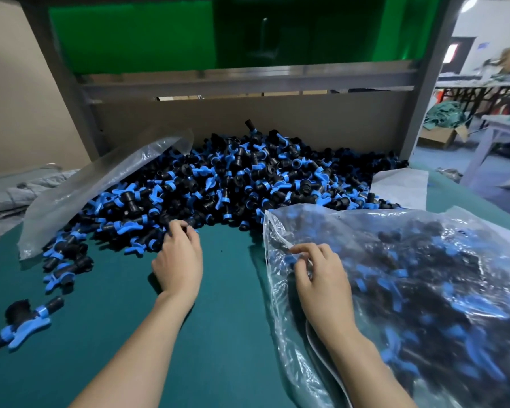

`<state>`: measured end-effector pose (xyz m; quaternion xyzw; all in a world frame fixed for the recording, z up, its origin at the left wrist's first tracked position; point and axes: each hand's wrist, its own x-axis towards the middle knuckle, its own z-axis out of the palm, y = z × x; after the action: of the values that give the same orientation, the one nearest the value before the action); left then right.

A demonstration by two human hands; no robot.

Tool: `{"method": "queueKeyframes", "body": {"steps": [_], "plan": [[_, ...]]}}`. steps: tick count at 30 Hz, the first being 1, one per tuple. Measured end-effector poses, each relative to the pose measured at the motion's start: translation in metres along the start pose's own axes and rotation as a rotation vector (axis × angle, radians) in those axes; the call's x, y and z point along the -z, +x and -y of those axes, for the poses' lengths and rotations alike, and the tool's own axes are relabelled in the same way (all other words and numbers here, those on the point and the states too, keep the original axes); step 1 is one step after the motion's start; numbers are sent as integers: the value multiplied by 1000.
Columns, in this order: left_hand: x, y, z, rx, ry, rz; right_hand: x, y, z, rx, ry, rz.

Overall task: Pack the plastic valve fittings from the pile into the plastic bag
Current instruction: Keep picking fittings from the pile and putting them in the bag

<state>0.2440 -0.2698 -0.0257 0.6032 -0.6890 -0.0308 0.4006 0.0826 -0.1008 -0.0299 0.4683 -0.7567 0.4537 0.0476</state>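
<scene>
Head view showed the left hand curled round fittings at the near edge of the pile, while the right hand pinched the mouth of the bag, probably keeping it open close by on the green surface.

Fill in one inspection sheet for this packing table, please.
Surface: dark green table mat.
Job's things: pile of black and blue plastic valve fittings at back; clear plastic bag, partly filled, right.
Clutter: second clear plastic film over pile's left side; stray fittings near left; white sheet.
Hands: left hand grips fittings at pile's edge; right hand curled at bag's mouth, grip unclear.
Cables: nothing seen.
Surroundings: grey metal frame; brown cardboard panel; green board.
</scene>
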Motion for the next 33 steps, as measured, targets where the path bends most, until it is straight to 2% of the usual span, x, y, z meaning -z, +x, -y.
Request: {"method": "queueKeyframes", "body": {"steps": [2,5,9,11,16,22,33], "plan": [[12,-13,-1,-56,-115,-86,0,0,1,-5,29,-4],[30,-37,-3,-31,-394,-81,1,-2,2,32,11,-35],[48,-69,-12,81,-868,135,2,-5,8,168,-63,-53],[51,-81,-18,146,-1013,236,2,-7,11,237,-81,-10],[53,-86,-27,157,-1065,432,3,-9,11,276,-36,48],[55,-84,-25,150,-1133,531,1,-8,8,257,-16,42],[52,-81,-24,128,-1107,531,-3,-6,2,308,31,36]]}}
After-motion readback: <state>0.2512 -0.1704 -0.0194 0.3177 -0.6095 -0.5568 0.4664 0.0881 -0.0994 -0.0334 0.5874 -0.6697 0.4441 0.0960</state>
